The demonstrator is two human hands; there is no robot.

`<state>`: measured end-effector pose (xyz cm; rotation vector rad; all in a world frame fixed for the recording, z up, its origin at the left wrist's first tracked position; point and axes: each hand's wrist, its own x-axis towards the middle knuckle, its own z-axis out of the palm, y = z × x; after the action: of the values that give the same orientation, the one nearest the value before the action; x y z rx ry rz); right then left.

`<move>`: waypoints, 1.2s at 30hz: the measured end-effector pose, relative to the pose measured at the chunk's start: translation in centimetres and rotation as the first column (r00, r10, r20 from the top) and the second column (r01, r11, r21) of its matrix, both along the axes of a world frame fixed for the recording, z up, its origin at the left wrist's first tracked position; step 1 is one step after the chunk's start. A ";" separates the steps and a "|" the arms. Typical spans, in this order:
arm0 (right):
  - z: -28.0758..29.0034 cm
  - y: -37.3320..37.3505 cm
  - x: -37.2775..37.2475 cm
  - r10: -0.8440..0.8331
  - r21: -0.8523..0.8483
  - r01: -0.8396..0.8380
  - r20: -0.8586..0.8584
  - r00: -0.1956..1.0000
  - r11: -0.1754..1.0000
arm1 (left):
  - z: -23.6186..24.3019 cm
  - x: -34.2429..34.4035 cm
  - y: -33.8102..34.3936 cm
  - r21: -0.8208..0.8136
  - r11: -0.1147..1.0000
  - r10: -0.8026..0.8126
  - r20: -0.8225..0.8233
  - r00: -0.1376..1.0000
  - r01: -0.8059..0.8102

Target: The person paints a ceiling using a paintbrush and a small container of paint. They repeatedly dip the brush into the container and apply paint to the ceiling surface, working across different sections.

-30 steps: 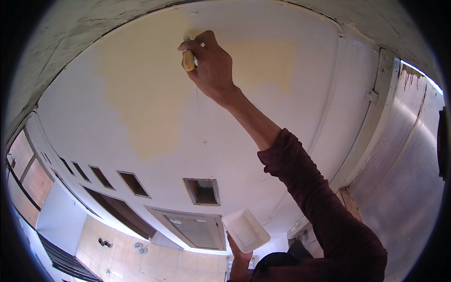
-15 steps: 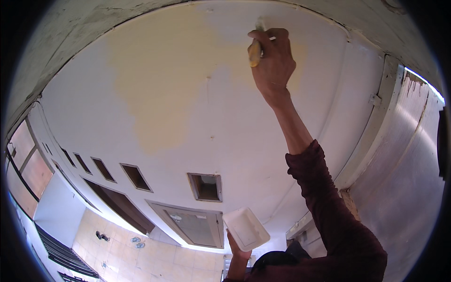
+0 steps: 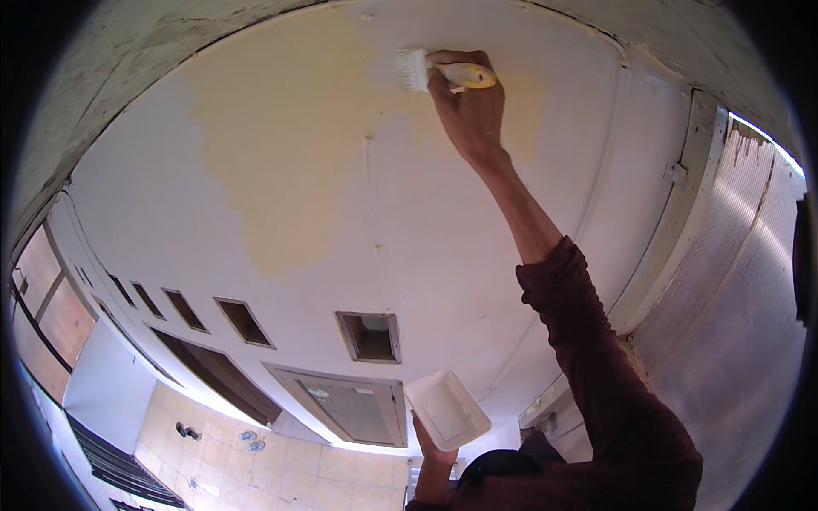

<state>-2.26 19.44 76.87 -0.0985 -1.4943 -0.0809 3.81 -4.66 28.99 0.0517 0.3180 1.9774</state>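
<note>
High on the wall [image 3: 477,255], my right hand [image 3: 474,106] is closed round the handle of a paintbrush [image 3: 415,70]. Its pale bristles point left and seem to meet the wall at the border between a yellowish patch [image 3: 281,162] and whiter paint. The handle is whitish with a yellow end. Lower down, my left hand [image 3: 436,449] grips a white rectangular tray [image 3: 448,410] by its side and underside. The tray is tilted so its inside shows, with whitish paint-like residue in it. Some fingers of the left hand are hidden beneath the tray.
Small framed openings [image 3: 369,337] run in a row along the wall, above a glazed door [image 3: 349,407]. Far below lies a tiled floor [image 3: 281,473] with slippers [image 3: 251,440]. Translucent corrugated sheeting [image 3: 724,272] stands at the right, and a rough ceiling [image 3: 170,51] curves overhead.
My right hand has moved left and slightly down, and the brush has turned from pointing up to pointing left. The left hand and tray have hardly moved.
</note>
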 end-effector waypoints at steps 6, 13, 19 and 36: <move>0.2 -3.4 7.2 -0.110 0.012 0.110 0.012 0.994 0.994 | 0.9 -0.7 0.2 0.012 0.999 -0.034 0.022 0.999 0.034; -14.2 -11.4 14.2 0.728 -0.832 -0.029 0.466 0.503 0.553 | 5.1 -1.4 2.0 0.131 0.990 -0.036 -0.075 0.997 0.046; -25.4 -12.1 14.6 0.541 -0.605 0.151 0.778 0.319 0.782 | 5.6 -1.3 3.2 0.195 0.977 -0.068 -0.117 0.991 0.090; -25.9 -11.0 15.4 0.571 -0.672 0.094 0.688 0.448 0.735 | 4.5 -1.1 4.7 0.227 0.967 -0.110 -0.053 0.993 0.119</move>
<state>13.15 8.46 50.95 -0.4295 -2.5384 0.7865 2.67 0.02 33.45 0.2529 0.1076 1.8913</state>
